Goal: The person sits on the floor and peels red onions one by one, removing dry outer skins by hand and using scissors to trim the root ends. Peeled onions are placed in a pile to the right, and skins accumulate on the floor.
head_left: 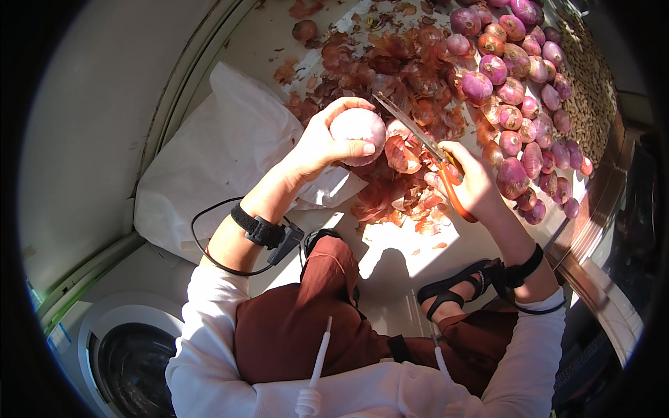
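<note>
In my left hand (pixel 326 138) is a large pale pink onion (pixel 357 135), gripped between thumb and fingers. My right hand (pixel 465 180) holds scissors (pixel 450 185) with orange handles; their long metal blades point up and left, with the tips near the onion. Whether the blades are fully closed I cannot tell. Beneath both hands lies a heap of dry, reddish-brown onion skins (pixel 405 157). Many purple and red onions (pixel 512 180) are spread to the right of the skins.
A white sack (pixel 209 157) lies crumpled on the left. Peanuts in their shells (pixel 585 89) cover the far right, beyond the onions. One brownish onion (pixel 304 30) lies apart at the top. Low on the left stands a dark round basin (pixel 137 366). A curved wall bounds the left side.
</note>
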